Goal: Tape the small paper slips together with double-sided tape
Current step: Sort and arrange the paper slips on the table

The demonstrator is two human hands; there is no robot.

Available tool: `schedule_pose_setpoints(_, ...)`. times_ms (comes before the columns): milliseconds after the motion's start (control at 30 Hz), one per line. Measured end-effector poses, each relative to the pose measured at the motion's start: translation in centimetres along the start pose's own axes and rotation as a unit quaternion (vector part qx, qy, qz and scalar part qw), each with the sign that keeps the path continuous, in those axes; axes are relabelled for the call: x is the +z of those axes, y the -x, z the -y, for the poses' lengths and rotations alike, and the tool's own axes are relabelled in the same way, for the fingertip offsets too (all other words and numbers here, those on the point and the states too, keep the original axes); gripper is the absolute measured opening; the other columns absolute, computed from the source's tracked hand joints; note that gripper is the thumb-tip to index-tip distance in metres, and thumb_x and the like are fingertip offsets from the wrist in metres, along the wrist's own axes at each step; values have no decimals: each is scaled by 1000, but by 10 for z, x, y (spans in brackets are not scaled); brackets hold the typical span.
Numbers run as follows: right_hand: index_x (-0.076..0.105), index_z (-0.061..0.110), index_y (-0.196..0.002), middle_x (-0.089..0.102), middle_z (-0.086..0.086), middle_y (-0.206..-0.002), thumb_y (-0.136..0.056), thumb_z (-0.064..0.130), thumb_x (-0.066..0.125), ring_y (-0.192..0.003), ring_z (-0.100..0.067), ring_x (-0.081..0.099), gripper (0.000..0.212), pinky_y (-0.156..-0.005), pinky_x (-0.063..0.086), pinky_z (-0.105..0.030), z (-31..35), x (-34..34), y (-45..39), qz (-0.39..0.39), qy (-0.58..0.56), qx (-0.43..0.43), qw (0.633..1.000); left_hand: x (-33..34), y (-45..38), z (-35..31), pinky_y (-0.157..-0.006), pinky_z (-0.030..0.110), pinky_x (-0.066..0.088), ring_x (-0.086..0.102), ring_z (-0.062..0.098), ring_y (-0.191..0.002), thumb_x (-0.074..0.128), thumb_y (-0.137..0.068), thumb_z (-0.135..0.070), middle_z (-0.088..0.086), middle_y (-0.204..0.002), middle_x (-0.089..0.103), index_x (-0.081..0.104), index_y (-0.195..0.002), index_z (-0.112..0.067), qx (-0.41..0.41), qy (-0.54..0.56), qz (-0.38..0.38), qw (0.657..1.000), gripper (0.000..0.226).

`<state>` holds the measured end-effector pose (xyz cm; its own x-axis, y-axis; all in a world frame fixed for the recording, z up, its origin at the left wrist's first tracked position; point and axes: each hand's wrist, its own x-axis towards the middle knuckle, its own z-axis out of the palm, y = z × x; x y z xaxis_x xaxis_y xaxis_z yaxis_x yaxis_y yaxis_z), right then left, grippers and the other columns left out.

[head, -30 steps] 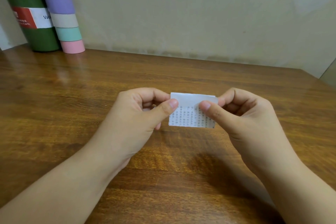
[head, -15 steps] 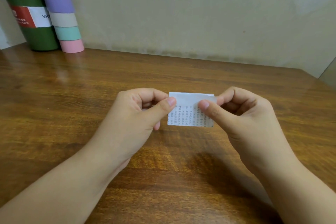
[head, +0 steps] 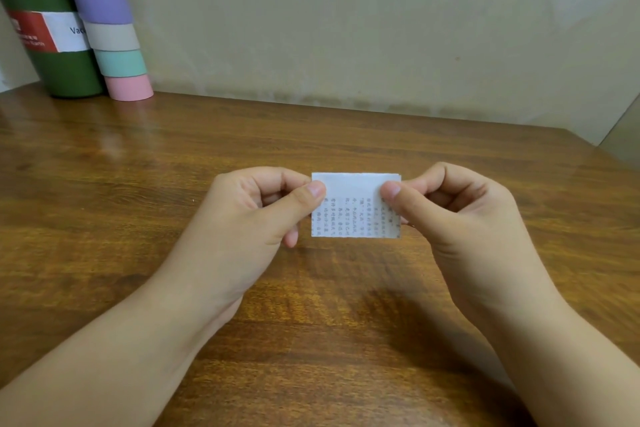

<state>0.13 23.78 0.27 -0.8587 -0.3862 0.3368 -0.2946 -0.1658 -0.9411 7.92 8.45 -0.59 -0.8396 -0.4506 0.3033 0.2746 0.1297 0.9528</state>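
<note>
A small white paper slip point(head: 353, 208) with rows of small printed characters is held upright above the wooden table point(head: 173, 184). A plain white band runs along its top edge. My left hand point(head: 249, 218) pinches its left edge between thumb and forefinger. My right hand point(head: 460, 215) pinches its right edge the same way. A thin second edge shows at the top right corner, so layers seem stacked. No tape roll is in view.
A dark green bottle point(head: 45, 31) with a red and white label stands at the back left corner. Beside it rises a stack of pastel rolls point(head: 107, 21). A pale wall closes off the back. The table's right edge slants at far right.
The slip has turned slightly to sit squarer to the camera, and both thumbs have slid outward to its side edges. Both hands still hold it.
</note>
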Motion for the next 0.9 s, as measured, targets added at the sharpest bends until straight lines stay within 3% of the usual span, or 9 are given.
schedule_pose_setpoints(300,60,16,-54,62,4,-55,-74,13,75,-58,-10,50,25,-56,40,-18,-1,-1,0,-14,32,-1,999,0,0,1,-42,5,30,39,1,-39,66,-76,-24,2,-45,48,72,-62,-20,-2,-15,-3,1000,16)
schedule_pose_setpoints(467,50,19,-80,61,1,-54,-75,9,73,-53,-8,52,26,-69,45,-30,-1,-3,-1,-19,17,37,999,0,0,2,-43,6,31,39,1,-38,63,-83,-17,-4,-44,51,72,-70,-20,-4,-42,1,999,17)
schedule_pose_setpoints(533,50,19,-84,60,2,-54,-77,3,70,-50,-7,53,26,-64,47,-26,-2,-6,-3,-17,-23,78,997,-3,-1,2,-49,7,35,46,0,-45,60,-88,-10,-11,-53,60,72,-90,-29,25,-92,9,995,22)
schedule_pose_setpoints(600,55,19,-79,60,-3,-60,-77,2,70,-57,-11,56,23,-54,48,-18,-2,-8,-4,-12,-58,129,990,-6,0,1,-59,10,40,49,-1,-59,61,-86,-5,-18,-79,64,63,-110,-41,70,-168,32,983,43)
schedule_pose_setpoints(667,59,20,-71,61,-5,-69,-76,4,71,-61,-12,53,20,-49,46,-15,-4,-10,-5,9,-60,174,983,-7,2,-1,-62,11,40,44,5,-63,69,-79,-7,-18,-94,56,65,-108,-46,101,-217,52,970,48)
schedule_pose_setpoints(767,63,18,-68,50,-1,-60,-78,23,69,-49,-8,39,13,-43,36,-16,-3,-8,-5,46,-37,201,978,-5,0,1,-64,19,41,48,20,-69,77,-73,-27,-10,-90,60,75,-80,-30,108,-183,49,976,8)
schedule_pose_setpoints(800,64,20,-63,39,-1,-57,-78,37,65,-48,-9,30,22,-44,30,-18,-1,-7,-4,52,-23,193,979,-5,-2,4,-66,24,42,52,24,-71,74,-72,-29,-4,-85,64,74,-77,-23,94,-158,37,982,7)
schedule_pose_setpoints(833,65,22,-58,30,-3,-60,-76,49,58,-51,-11,24,33,-48,27,-21,0,-5,-4,53,-12,180,982,-6,-3,6,-66,24,42,54,23,-68,72,-71,-29,1,-79,66,73,-74,-18,72,-124,27,989,11)
schedule_pose_setpoints(900,68,25,-59,27,-7,-68,-71,65,52,-59,-21,25,45,-57,29,-28,3,-2,-2,53,11,137,989,-7,-4,6,-55,14,39,50,6,-54,77,-68,-29,2,-65,64,73,-70,-15,21,-59,20,998,15)
